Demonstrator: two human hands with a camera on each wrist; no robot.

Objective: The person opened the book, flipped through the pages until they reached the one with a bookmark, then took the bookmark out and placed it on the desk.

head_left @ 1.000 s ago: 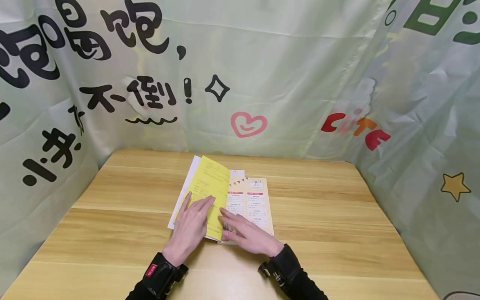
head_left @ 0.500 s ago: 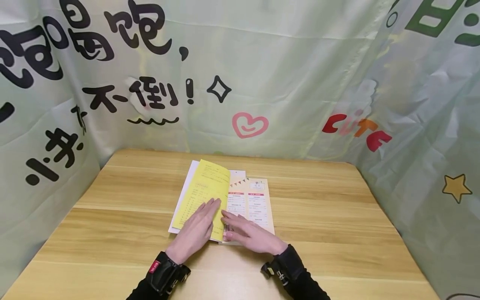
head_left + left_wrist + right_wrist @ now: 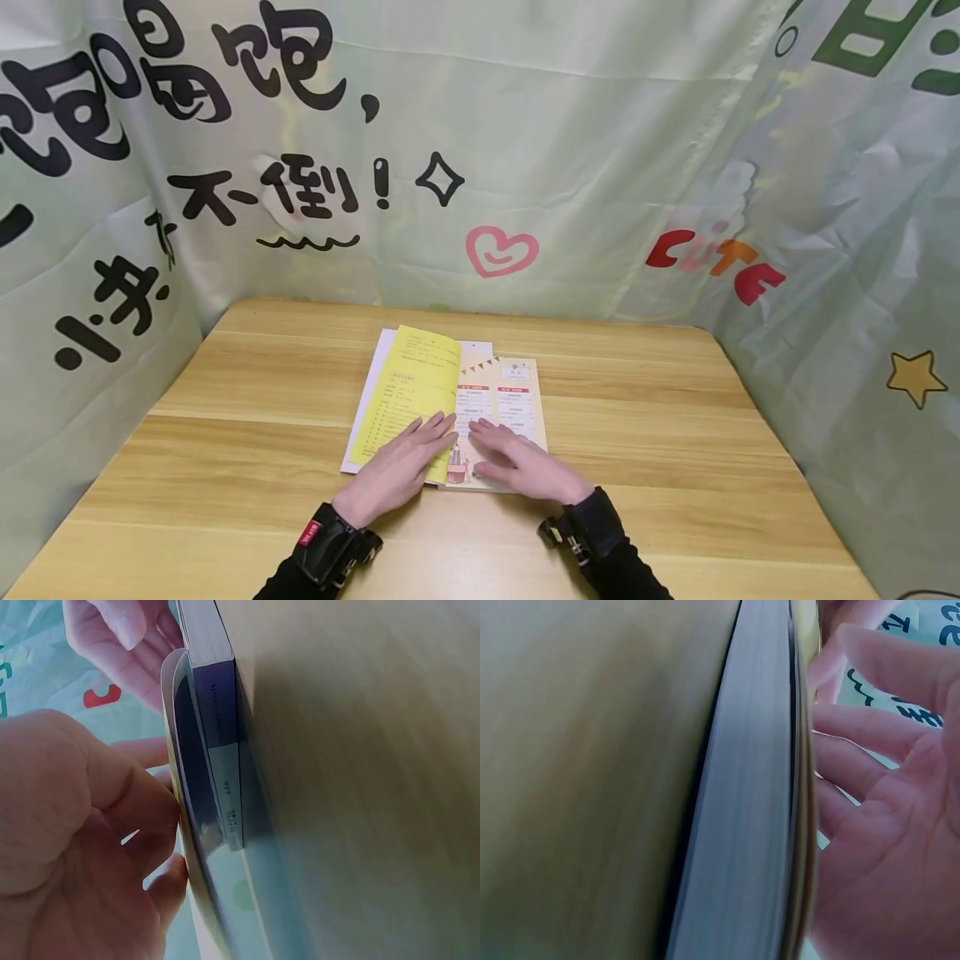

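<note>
An open booklet lies on the wooden table, its left page [image 3: 405,379] bright yellow with printed lines. The cream right page [image 3: 514,402] bears red-headed columns and small drawings. My left hand [image 3: 397,462] rests on the lower yellow page, straight fingertips close to the fold. Over the lower right page lies my right hand [image 3: 528,468], fingers extended. Beneath the booklet is a thick book, its spine [image 3: 220,727] showing in the left wrist view. The right wrist view shows its page block [image 3: 735,795] side-on. Neither hand grips anything.
The wooden table [image 3: 660,433] extends around the book. A pale printed cloth [image 3: 585,150] hangs behind it and along both sides. A dark cable [image 3: 926,593] crosses the lower right corner.
My left hand has slid down and rightward over the yellow page toward the fold, and that page lies flatter. My right hand has shifted right, away from the fold.
</note>
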